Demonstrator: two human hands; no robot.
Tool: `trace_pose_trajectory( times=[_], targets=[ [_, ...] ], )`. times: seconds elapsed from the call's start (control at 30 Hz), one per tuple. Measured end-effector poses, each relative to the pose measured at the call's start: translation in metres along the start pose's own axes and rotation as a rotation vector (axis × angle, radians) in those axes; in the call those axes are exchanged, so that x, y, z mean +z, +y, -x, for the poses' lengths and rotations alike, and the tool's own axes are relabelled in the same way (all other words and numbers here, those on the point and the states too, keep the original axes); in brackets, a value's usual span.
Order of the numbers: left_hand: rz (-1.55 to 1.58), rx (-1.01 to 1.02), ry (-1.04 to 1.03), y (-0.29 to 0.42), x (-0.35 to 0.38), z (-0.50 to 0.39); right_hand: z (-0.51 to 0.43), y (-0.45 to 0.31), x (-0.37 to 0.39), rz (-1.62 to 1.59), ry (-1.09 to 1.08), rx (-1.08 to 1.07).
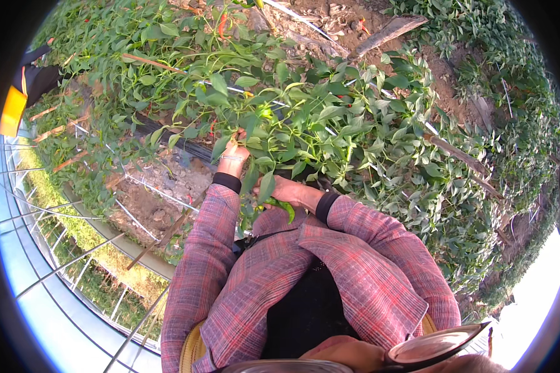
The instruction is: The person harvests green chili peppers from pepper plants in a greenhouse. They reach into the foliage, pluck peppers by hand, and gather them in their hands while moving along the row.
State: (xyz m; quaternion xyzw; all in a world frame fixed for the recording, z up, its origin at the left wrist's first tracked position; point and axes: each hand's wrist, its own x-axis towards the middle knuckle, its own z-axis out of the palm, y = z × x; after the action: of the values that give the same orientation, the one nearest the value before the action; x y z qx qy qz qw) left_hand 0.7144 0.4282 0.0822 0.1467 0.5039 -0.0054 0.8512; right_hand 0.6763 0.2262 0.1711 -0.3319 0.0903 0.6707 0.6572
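Note:
My left hand (234, 150), with a bracelet at the wrist, reaches into a leafy chili pepper plant (280, 126). Leaves hide its fingertips, so I cannot tell whether they hold a stem or a fruit. Just below and to the right is my right hand (290, 192), curled in front of my plaid jacket. Green chili peppers (283, 206) stick out from under its palm, and a leaf covers part of its fingers. Close above my left hand, a red chili pepper (212, 127) hangs among the leaves.
White strings (154, 190) and wooden stakes (457, 151) run through the rows. Another red chili (222, 25) hangs farther off. At the far left are a person's dark sleeve (44, 81) and a yellow-orange object (13, 112). Greenhouse framing (70, 265) curves along the lower left.

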Motion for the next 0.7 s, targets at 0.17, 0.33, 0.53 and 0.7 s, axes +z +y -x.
trace_pose_trajectory(
  times=[0.17,0.33,0.53,0.7],
  targets=[
    [-0.124,0.117,-0.055,0.004,-0.023,-0.008,-0.003,0.04,-0.085,0.992,0.269,0.055],
    [-0.114,0.078,-0.255,0.02,-0.008,0.033,0.065,0.065,-0.186,1.17,0.905,0.309],
    [0.217,-0.229,-0.448,0.039,-0.034,0.016,0.066,0.004,-0.196,0.339,0.619,-0.497],
    [0.149,-0.169,-0.47,0.049,-0.032,0.02,0.007,-0.036,-0.15,1.193,0.374,-0.506]
  ],
)
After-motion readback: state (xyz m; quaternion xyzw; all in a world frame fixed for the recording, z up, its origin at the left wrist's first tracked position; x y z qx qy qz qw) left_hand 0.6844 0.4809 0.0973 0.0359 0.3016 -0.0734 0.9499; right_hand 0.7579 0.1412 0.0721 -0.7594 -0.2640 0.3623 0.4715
